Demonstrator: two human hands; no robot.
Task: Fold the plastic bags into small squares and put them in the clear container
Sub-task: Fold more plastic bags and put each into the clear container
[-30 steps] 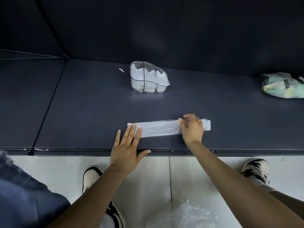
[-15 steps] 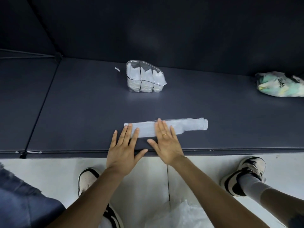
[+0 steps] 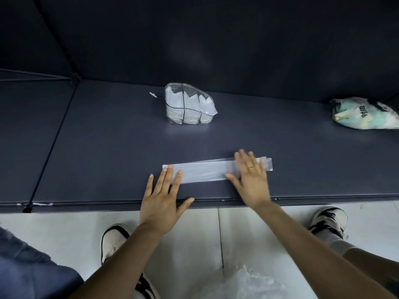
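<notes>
A white plastic bag (image 3: 205, 172), folded into a long narrow strip, lies flat on the dark table (image 3: 108, 152) near its front edge. My left hand (image 3: 162, 195) lies flat with straight fingertips pressing the strip's left end. My right hand (image 3: 251, 180), blurred and wearing a ring, presses flat with spread fingers on the strip's right part; only the bag's right tip shows beyond it. The clear container (image 3: 189, 104) stands farther back at the table's middle, with several folded white bags standing in its compartments.
A crumpled green-and-white printed bag (image 3: 364, 114) lies at the table's far right. A small white scrap (image 3: 152, 94) sits left of the container. Below the table edge, a pile of clear plastic bags (image 3: 244, 283) lies on the tiled floor between my shoes.
My right hand has slid flat along the strip from its middle to its right end. The left hand has kept pressing the left end.
</notes>
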